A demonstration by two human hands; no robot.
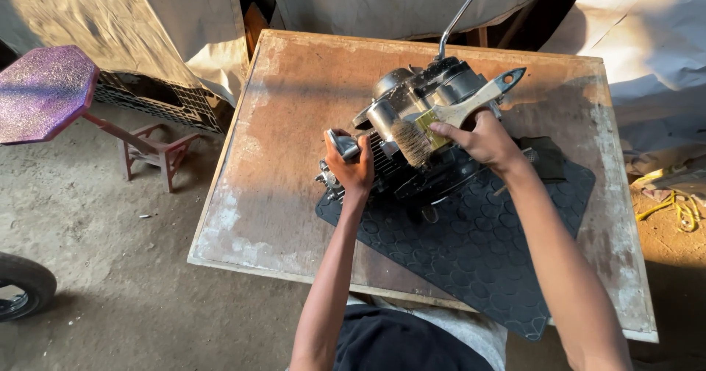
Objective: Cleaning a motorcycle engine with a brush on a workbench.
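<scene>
A small motorcycle engine stands on a black rubber mat on a worn wooden table. A long chrome lever rises from the engine's far side. My left hand grips the engine's near left end, beside a shiny round part. My right hand holds a paintbrush with a pale wooden handle, its bristles resting on the engine's finned side.
A purple octagonal stool with a red frame stands on the dirt floor at left. A tyre shows at the left edge. Grey tarps hang behind the table. Yellow cord lies on the ground at right.
</scene>
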